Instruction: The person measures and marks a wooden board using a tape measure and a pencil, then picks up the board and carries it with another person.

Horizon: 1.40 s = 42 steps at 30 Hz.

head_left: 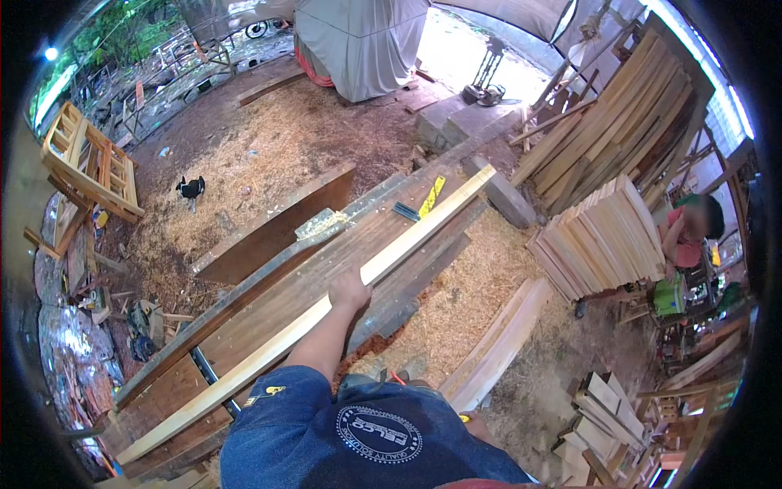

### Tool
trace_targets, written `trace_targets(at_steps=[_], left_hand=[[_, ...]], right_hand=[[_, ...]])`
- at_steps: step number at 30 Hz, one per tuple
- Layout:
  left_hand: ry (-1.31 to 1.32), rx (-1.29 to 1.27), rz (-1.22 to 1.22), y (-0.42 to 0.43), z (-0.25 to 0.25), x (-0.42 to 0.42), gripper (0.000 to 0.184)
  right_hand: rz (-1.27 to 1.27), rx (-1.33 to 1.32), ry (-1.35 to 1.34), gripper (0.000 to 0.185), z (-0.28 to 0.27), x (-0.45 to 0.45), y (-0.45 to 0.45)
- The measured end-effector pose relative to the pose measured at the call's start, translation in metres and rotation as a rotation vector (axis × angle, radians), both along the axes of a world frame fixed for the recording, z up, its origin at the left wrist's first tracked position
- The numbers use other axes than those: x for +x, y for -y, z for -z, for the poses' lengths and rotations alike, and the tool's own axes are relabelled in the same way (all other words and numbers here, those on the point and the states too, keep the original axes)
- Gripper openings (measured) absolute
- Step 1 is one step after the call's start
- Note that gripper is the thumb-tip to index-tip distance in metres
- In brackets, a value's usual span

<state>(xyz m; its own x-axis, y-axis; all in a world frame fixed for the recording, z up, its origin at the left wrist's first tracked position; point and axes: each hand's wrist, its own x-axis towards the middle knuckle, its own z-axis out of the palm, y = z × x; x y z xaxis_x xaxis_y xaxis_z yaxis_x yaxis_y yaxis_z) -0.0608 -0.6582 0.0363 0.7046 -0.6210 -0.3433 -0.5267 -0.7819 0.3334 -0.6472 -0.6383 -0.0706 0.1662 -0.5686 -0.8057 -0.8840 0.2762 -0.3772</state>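
A long pale wooden board [269,342] lies diagonally along the workbench [309,269]. My left hand [349,291] is wrapped over the board near its middle. Low on my right side, beside my body, is my right hand [479,427], partly hidden by my shirt; something small and yellow shows at its fingers, too small to name. On the bench past the board are a yellow measuring tool [432,197] and a dark teal block-like tool [405,212]. A dark metal bar [205,367] crosses the bench under the board.
Pale planks [501,346] lie on the shavings at right, near a tall stack of boards [603,240]. Another person [688,236] sits behind that stack. Left are a wooden frame [94,163] and a black bird [191,188]. A grey cover [358,45] hangs ahead.
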Motion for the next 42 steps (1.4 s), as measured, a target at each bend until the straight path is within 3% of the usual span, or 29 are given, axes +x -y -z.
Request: trace_targets(at_steps=[6,15,20,35,38,42], left_hand=[[0.006,0.017,0.029,0.000,-0.001,0.000,0.071],[0.025,0.035,0.021,0.002,0.006,0.000,0.059],[0.033,0.027,0.025,0.002,0.008,0.001,0.061],[-0.031,0.022,0.004,0.003,0.006,0.000,0.069],[-0.030,0.042,0.007,0.003,0.009,0.001,0.071],[-0.018,0.019,0.004,0.002,0.013,0.001,0.078]], right_hand=[[0.022,0.015,0.051,0.062,0.005,-0.003,0.004],[0.030,0.027,0.022,0.062,-0.030,0.019,0.010],[0.009,0.027,0.021,0.063,-0.043,0.028,0.013],[0.056,0.046,-0.029,0.065,-0.011,0.017,0.007],[0.027,0.060,-0.036,0.065,-0.027,0.028,0.008],[-0.042,0.017,-0.029,0.065,0.011,0.006,0.006]])
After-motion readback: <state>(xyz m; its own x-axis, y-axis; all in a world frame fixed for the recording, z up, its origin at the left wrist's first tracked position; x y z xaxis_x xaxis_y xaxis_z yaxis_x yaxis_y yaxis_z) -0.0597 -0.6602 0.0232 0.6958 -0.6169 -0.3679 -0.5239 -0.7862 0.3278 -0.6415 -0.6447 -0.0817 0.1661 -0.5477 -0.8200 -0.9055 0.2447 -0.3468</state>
